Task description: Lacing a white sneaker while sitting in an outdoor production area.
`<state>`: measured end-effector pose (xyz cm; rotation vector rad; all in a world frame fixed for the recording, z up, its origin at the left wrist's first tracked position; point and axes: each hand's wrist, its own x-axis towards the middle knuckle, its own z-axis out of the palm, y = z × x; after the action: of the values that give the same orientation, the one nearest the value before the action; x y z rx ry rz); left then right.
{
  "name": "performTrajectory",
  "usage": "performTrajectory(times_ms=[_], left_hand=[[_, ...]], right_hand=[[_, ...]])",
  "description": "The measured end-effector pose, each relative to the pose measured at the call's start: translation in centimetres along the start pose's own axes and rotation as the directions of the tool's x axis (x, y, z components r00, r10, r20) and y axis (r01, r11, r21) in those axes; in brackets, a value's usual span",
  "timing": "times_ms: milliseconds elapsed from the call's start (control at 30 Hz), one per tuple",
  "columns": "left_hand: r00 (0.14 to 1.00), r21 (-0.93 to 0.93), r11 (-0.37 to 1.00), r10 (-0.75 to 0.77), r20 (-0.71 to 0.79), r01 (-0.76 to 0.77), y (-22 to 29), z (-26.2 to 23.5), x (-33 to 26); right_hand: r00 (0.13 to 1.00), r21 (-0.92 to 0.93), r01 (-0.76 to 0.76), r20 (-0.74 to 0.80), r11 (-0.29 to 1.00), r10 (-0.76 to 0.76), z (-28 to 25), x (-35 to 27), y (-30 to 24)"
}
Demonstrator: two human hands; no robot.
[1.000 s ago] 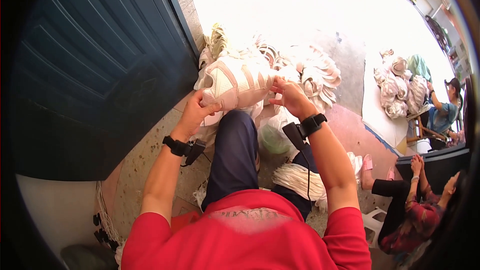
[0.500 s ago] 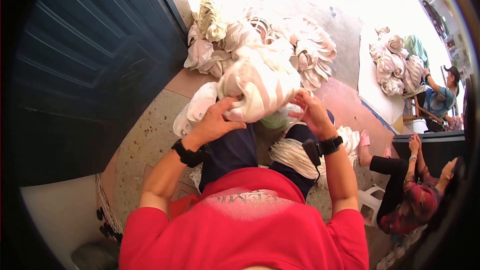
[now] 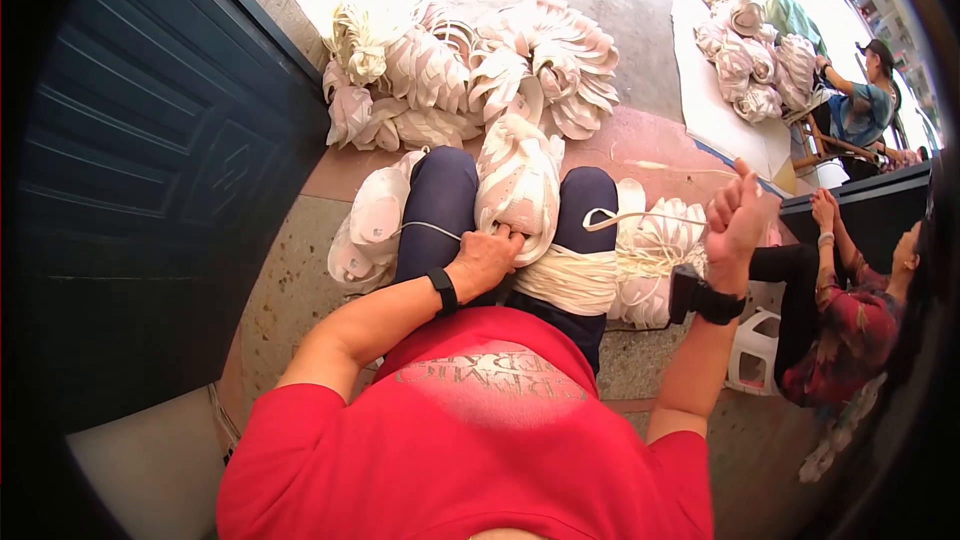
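Note:
Between my knees stands a bundle of pale pinkish-white layered pieces (image 3: 517, 175), rather like shoe parts. My left hand (image 3: 487, 258) is closed at its lower end, with the fingertips tucked into the folds. A thin pale cord (image 3: 430, 226) runs left from that hand over my left thigh. Out to the right, my raised right hand (image 3: 738, 215) is closed on a cream cord (image 3: 640, 214), which loops back over my right knee. Across my right thigh lies a hank of cream cords (image 3: 568, 280).
More pale bundles (image 3: 430, 75) lie on the floor ahead; others sit beside my left leg (image 3: 370, 225) and right leg (image 3: 655, 250). A dark blue door (image 3: 180, 160) stands at left. One person (image 3: 850, 330) sits close at right by a white stool (image 3: 752, 352); another (image 3: 865, 105) sits farther off.
The bundle has come down from above my lap to between my knees. My right hand has left it and moved right with a cord. My left hand has shifted to its lower end.

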<state>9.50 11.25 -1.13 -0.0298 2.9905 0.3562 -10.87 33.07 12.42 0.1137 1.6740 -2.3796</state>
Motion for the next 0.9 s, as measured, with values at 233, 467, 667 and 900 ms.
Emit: performTrajectory(times_ms=[233, 467, 667, 900], left_hand=[[1.000, -0.059, 0.998, -0.011, 0.019, 0.012, -0.4, 1.1, -0.2], [0.996, -0.079, 0.997, 0.028, 0.081, -0.022, -0.9, -0.6, -1.2], [0.983, -0.597, 0.801, -0.064, -0.173, -0.053, -3.9, -2.5, -1.9], [0.889, -0.892, -0.006, 0.080, 0.450, 0.452, -3.3, -3.1, -0.1]], right_hand=[[0.894, -0.274, -0.352, 0.184, 0.895, 0.408, 1.6, -1.0, 4.3], [0.608, -0.593, 0.400, 0.742, 0.699, 0.283, 5.7, -4.9, 17.7], [0.431, -0.574, 0.591, 0.819, 0.567, 0.379, 8.2, -7.2, 14.0], [0.364, -0.653, 0.671, 0.702, 0.350, 0.612, 8.6, -9.3, 14.9]])
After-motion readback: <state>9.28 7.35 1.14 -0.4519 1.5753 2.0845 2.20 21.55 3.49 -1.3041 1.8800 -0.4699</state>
